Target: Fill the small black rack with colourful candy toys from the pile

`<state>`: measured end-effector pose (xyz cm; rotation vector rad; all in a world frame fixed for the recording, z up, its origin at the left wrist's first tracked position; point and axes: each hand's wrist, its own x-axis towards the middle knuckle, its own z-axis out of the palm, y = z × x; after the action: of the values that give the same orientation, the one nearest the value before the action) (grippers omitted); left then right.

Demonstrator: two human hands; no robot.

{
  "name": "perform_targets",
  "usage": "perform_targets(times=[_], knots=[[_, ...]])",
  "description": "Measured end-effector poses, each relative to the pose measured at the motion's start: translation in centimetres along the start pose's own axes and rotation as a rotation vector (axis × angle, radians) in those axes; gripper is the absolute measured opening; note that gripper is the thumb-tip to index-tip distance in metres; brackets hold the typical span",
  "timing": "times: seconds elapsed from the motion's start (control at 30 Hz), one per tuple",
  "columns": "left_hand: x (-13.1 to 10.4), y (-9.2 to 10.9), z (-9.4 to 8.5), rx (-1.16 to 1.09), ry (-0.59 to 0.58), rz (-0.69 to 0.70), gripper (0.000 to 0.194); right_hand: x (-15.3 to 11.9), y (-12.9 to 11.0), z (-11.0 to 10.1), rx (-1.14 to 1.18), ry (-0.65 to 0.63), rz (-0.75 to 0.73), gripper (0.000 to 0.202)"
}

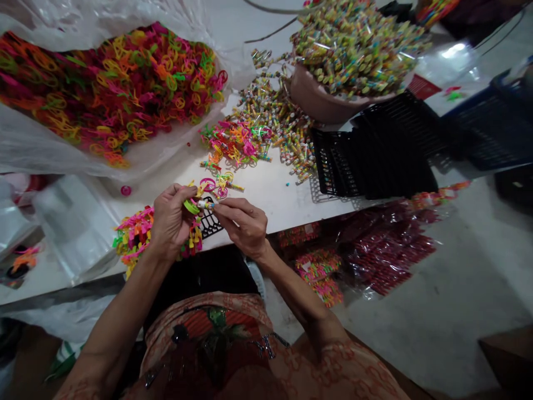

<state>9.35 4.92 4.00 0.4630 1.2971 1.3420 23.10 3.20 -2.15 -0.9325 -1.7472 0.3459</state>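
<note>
White surface point(270, 191) crowded: bag of plastic rings point(108, 83), basin of candy tubes point(353, 50). Left hand point(170, 222) pinches a green ring point(191, 206); right hand point(244, 225) pinches a small candy tube point(206, 205) against it. Loose grip could drop the tube off the edge.

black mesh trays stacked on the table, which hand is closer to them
Right. The right hand lies between the left hand and the black mesh trays, which sit farther to its right.
</note>
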Motion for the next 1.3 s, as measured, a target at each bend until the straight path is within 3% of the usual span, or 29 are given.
perform_targets(times=[0.2, 0.43, 0.53, 0.7, 0.9, 1.07, 1.2, 1.3], knots=[[-0.2, -0.1, -0.2, 0.044, -0.037, -0.037, 0.024, -0.4, 0.8, 0.3, -0.032, -0.079, 0.01, 0.02], [-0.5, 0.0, -0.2, 0.081, -0.052, -0.058, 0.025, -0.6, 1.7, -0.4, -0.257, -0.072, -0.374, 0.024], [-0.8, 0.0, -0.1, 0.101, -0.048, -0.015, 0.027, -0.4, 2.1, -0.7, -0.356, -0.095, -0.443, 0.025], [-0.8, -0.5, -0.3, 0.103, -0.007, 0.039, 0.027, -0.3, 2.0, -0.3, -0.355, -0.177, -0.348, 0.024], [-0.7, -1.1, -1.0, 0.217, -0.028, 0.18, 0.027, 0.5, 0.2, -0.3, -0.331, -0.22, 0.008, 0.02], [-0.8, -1.3, -1.3, 0.323, -0.032, 0.299, 0.022, 1.5, -0.3, -0.8, -0.102, -0.315, 0.184, 0.045], [-0.9, -1.5, -1.8, 0.467, -0.063, 0.355, 0.02, 1.9, -0.1, -0.8, 0.053, -0.398, 0.242, 0.059], [-1.0, -1.5, -2.0, 0.551, -0.092, 0.419, 0.021, 1.8, -0.1, -0.4, 0.117, -0.388, 0.215, 0.057]])
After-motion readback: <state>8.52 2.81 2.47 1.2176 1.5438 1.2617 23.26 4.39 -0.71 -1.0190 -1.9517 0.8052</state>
